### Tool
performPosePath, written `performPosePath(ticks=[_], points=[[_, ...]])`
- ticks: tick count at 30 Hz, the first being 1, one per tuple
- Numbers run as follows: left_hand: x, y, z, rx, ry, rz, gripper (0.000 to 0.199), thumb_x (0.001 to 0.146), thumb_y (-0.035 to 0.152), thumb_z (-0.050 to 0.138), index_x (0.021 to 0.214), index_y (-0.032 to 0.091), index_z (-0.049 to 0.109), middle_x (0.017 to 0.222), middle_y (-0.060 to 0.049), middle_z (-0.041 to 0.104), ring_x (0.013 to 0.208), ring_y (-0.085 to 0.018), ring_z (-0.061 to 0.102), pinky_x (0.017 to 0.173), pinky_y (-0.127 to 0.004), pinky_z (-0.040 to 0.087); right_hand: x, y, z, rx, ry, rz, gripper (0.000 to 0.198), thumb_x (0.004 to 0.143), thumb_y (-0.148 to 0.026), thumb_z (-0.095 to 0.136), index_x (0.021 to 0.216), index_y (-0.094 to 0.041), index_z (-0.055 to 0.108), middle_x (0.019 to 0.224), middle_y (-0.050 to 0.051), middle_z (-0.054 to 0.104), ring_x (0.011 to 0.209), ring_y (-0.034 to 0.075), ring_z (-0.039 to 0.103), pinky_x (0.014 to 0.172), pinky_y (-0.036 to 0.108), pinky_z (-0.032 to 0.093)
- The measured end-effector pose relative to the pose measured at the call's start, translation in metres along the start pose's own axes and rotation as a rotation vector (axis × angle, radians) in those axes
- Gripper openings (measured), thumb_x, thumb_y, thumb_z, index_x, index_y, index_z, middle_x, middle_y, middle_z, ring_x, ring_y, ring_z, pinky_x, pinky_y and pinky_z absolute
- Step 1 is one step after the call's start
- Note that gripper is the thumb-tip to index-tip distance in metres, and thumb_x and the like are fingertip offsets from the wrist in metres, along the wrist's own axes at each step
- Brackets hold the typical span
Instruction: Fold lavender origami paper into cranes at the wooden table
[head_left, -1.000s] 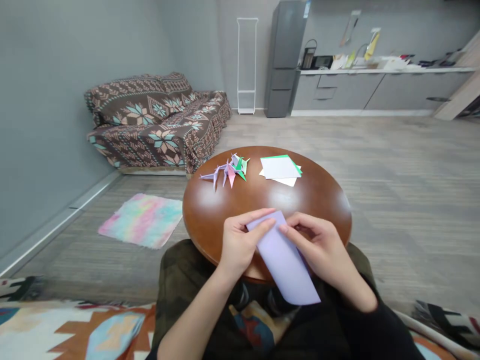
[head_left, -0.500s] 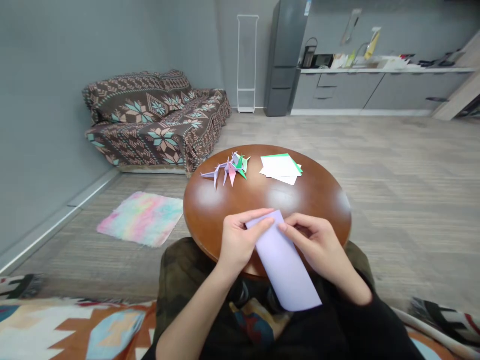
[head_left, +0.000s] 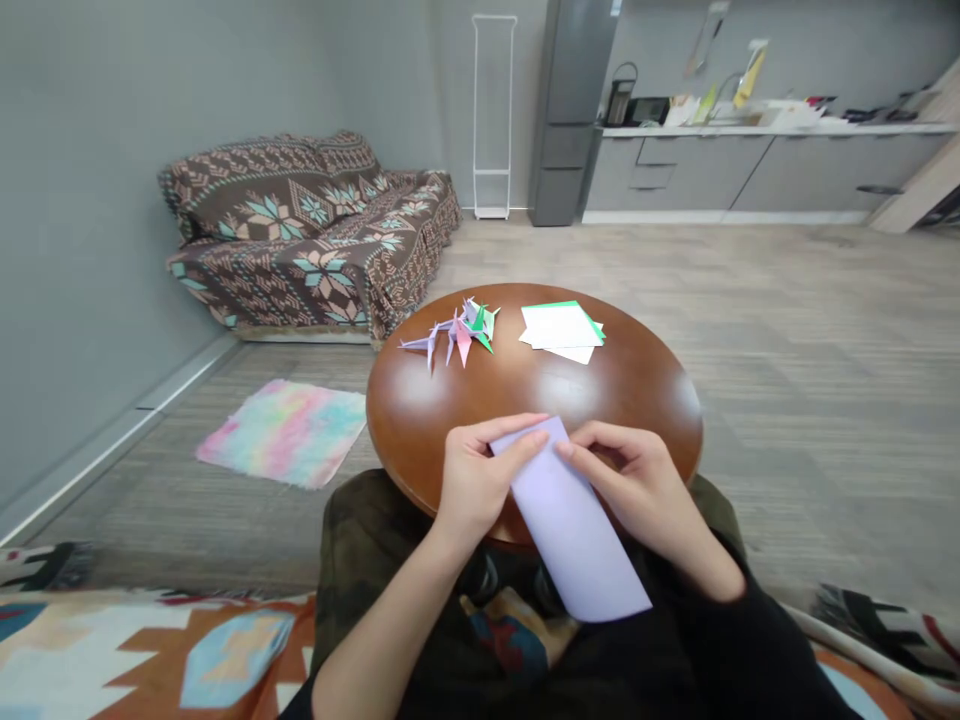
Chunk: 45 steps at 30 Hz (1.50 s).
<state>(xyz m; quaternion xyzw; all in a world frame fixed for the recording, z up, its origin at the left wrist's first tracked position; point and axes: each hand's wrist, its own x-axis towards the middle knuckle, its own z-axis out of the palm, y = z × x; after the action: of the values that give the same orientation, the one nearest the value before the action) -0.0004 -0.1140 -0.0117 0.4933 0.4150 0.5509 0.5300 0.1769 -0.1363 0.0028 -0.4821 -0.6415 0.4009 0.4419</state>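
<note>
A lavender sheet of paper (head_left: pixel 576 545), folded into a long rectangle, slants from the near part of the table down over my lap. My left hand (head_left: pixel 487 470) pinches its upper left end, thumb on top and fingers behind. With thumb and forefinger, my right hand (head_left: pixel 630 475) grips the upper right edge; its other fingers are curled. Farther back on the round brown table (head_left: pixel 420 430) lie several folded paper cranes (head_left: pixel 459 332) in lavender, pink and green. To their right is a small stack of white and green paper sheets (head_left: pixel 562 328).
A sofa (head_left: pixel 300 235) under a patterned cover stands at the back left, with a pastel rug (head_left: pixel 285 430) on the floor before it. A grey fridge (head_left: pixel 564 120) and kitchen counter (head_left: pixel 675 180) line the far wall. My knees are against the table's near side.
The view has tilted slightly, so the room sits a little higher. Both hands keep their hold on the lavender paper, and its lower end has shifted slightly right.
</note>
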Motion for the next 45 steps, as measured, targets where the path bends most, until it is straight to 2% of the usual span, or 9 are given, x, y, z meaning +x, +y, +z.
performPosePath(ticks=[12,21,36,45], points=[[-0.0006,0.0007,0.0002,-0.023,-0.023,-0.004,0.016,0.077,0.029,0.085,0.092,0.025,0.086,0.092,-0.004,0.083,0.079,-0.018,0.075,0.067,-0.021,0.054,-0.0005,-0.0021,-0.0006,-0.001,-0.015,0.016,0.030,0.094,-0.040,0.068,0.075,-0.016,0.071,0.069,0.001,0.065,0.064,0.013,0.052,0.056,0.024,0.038],[-0.0004,0.0004,-0.0003,-0.009,-0.016,-0.009,0.020,0.076,0.030,0.085,0.095,0.022,0.086,0.093,-0.007,0.083,0.080,-0.020,0.075,0.066,-0.023,0.055,0.0006,-0.0026,-0.0001,0.008,-0.013,0.011,0.029,0.093,-0.038,0.068,0.075,-0.016,0.071,0.070,0.001,0.066,0.064,0.013,0.053,0.056,0.024,0.038],[-0.0013,-0.0016,-0.0001,-0.020,-0.002,-0.008,0.019,0.076,0.031,0.086,0.094,0.024,0.086,0.092,-0.005,0.083,0.077,-0.017,0.074,0.066,-0.020,0.054,0.0002,-0.0062,0.0010,0.014,-0.011,0.015,0.028,0.093,-0.037,0.068,0.076,-0.016,0.072,0.069,0.001,0.067,0.063,0.012,0.054,0.055,0.023,0.038],[-0.0010,-0.0012,0.0001,-0.017,0.015,-0.007,0.021,0.075,0.031,0.087,0.094,0.022,0.086,0.093,-0.007,0.083,0.080,-0.020,0.076,0.068,-0.023,0.056,0.0003,-0.0082,0.0019,0.023,-0.011,0.022,0.027,0.093,-0.037,0.068,0.078,-0.016,0.073,0.071,0.002,0.068,0.065,0.013,0.055,0.056,0.023,0.040]])
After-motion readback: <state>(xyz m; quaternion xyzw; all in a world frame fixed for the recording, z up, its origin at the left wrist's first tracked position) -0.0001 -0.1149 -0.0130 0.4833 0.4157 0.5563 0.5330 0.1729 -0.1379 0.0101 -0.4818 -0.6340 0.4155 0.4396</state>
